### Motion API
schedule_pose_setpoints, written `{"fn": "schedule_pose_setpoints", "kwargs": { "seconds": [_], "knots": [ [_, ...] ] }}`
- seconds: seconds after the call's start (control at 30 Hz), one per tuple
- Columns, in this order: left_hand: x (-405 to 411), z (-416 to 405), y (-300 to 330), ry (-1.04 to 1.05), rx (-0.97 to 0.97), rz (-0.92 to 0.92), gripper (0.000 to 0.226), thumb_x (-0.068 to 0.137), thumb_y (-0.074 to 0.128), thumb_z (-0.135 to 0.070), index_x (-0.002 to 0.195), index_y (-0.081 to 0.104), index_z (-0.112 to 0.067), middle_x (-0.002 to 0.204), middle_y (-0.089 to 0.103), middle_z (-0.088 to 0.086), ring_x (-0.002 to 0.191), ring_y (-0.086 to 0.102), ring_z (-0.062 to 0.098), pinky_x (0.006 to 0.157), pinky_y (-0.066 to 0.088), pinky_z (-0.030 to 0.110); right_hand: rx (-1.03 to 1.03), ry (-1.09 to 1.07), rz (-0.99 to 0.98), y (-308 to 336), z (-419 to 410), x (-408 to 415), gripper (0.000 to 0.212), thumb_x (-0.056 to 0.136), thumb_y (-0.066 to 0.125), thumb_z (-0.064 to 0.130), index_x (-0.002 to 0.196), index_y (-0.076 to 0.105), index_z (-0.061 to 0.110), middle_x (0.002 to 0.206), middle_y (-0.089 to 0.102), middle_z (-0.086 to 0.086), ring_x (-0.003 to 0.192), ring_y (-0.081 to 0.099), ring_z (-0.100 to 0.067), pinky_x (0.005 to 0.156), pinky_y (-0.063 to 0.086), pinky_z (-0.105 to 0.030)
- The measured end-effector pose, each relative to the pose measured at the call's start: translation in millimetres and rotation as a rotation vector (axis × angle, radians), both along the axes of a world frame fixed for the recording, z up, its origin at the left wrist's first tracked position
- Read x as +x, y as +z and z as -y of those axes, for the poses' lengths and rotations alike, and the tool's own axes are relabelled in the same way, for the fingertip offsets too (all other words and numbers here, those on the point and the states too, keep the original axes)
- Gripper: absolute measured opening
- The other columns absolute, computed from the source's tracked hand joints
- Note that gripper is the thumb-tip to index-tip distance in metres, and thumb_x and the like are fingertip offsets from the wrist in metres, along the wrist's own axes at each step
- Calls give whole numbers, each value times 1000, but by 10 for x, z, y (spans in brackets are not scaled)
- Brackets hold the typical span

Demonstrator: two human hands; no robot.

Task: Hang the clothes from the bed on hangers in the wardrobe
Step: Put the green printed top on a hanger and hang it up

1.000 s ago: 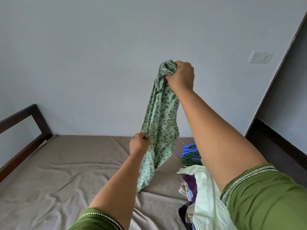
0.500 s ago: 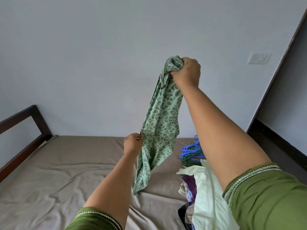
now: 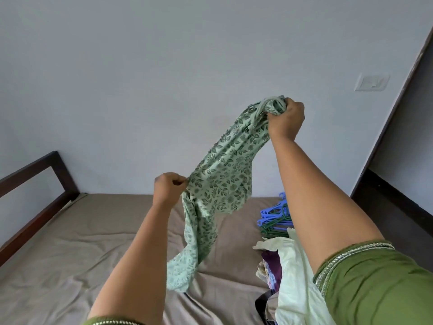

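Observation:
A pale green garment with a dark leaf print [image 3: 220, 184] hangs in the air above the bed [image 3: 70, 261]. My right hand [image 3: 284, 119] grips its bunched top end, raised high. My left hand [image 3: 169, 190] pinches the cloth's left edge lower down, so the fabric stretches slantwise between both hands. Its free end dangles down to the brown sheet. A stack of blue and green plastic hangers [image 3: 274, 219] lies on the bed at the right, partly behind my right forearm. A pile of clothes [image 3: 285, 273], pale green on top with purple beneath, sits in front of the hangers.
The bed's dark wooden frame [image 3: 35, 188] runs along the left side. A plain wall stands behind the bed, with a white switch plate [image 3: 371, 82] at upper right. A dark vertical edge [image 3: 398, 109] rises at the right.
Both hands have spread apart: the right hand moved right, the left hand moved left and up. The garment, which hung in a narrow bunch, is now pulled wider and slanted.

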State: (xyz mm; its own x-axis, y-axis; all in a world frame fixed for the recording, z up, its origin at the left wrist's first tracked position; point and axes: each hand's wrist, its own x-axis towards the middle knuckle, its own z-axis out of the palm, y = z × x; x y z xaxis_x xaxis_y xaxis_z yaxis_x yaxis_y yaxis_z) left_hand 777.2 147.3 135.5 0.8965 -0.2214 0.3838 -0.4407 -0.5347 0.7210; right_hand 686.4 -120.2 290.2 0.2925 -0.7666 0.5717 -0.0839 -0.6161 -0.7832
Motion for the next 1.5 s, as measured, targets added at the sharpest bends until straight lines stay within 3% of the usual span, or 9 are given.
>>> {"fn": "schedule_pose_setpoints", "kwargs": {
  "seconds": [0.23, 0.5, 0.67, 0.9, 1.0, 1.1, 1.23, 1.3, 1.5],
  "knots": [
    [-51, 123, -88, -294, 487, -180, 11, 75, 82, -21, 80, 78, -12, 79, 73, -2, 67, 61, 5, 61, 44, 13, 7, 86, 72, -99, -182, 123, 33, 80, 72, 7, 112, 66, 7, 117, 53, -11, 93, 57, -18, 80, 39, -12],
    [-173, 210, -531, -294, 249, -354, 20, 77, 80, -12, 82, 60, -13, 73, 63, -1, 64, 53, 11, 64, 47, 23, -145, 132, -16, -120, -275, 151, 36, 78, 73, 11, 113, 67, 7, 117, 53, -12, 98, 57, -20, 80, 34, -10],
    [-106, 227, -541, -339, 355, -399, 21, 96, 58, -17, 75, 58, -15, 71, 53, 0, 64, 44, 13, 69, 41, 28, -143, 64, -12, -60, -224, 91, 27, 78, 72, 13, 104, 67, 9, 114, 53, -8, 86, 54, -17, 75, 41, -18],
    [-304, 303, -676, -334, -375, -876, 46, 104, 38, -32, 124, 54, 6, 85, 72, 10, 88, 67, 27, 96, 49, 45, -117, 40, -87, 19, -193, 210, 38, 78, 74, 18, 112, 59, 12, 120, 48, -7, 88, 44, -12, 81, 47, -25],
    [-411, 403, -612, -433, -527, -1028, 50, 102, 42, -40, 124, 58, 3, 112, 68, 21, 109, 64, 36, 96, 50, 48, 194, 567, -420, -180, -127, 409, 107, 67, 81, 3, 150, 20, 32, 153, 21, -10, 126, 43, -27, 98, 48, -34],
    [-464, 464, -493, -570, -599, -1081, 42, 101, 46, -34, 121, 61, 0, 117, 67, 19, 109, 65, 32, 92, 51, 44, 576, 936, -581, -627, -118, 349, 106, 85, 57, -16, 151, -2, 42, 160, -4, -15, 126, 50, -36, 92, 54, -41],
    [-411, 549, -469, -514, -708, -1033, 31, 97, 53, -14, 118, 56, 8, 108, 67, 24, 96, 68, 32, 81, 56, 42, 749, 659, -610, -1613, -20, 127, 40, 95, 50, -4, 134, 51, 6, 118, 60, -16, 90, 65, -23, 61, 56, -28],
    [-388, 564, -517, -453, -767, -1048, 32, 99, 50, -16, 120, 54, 9, 107, 68, 24, 98, 67, 35, 82, 55, 46, 915, 580, -690, -2133, 19, -23, 19, 97, 51, 8, 110, 63, 2, 87, 66, -11, 65, 62, -17, 56, 52, -28],
    [-429, 624, -629, -400, -854, -1091, 43, 105, 33, -33, 110, 60, -1, 107, 70, 18, 108, 63, 33, 100, 45, 49, 1119, 587, -590, -2693, -183, -438, 40, 94, 51, 49, 80, 62, 13, 66, 62, -2, 61, 54, -15, 58, 41, -25]
  ]
}}
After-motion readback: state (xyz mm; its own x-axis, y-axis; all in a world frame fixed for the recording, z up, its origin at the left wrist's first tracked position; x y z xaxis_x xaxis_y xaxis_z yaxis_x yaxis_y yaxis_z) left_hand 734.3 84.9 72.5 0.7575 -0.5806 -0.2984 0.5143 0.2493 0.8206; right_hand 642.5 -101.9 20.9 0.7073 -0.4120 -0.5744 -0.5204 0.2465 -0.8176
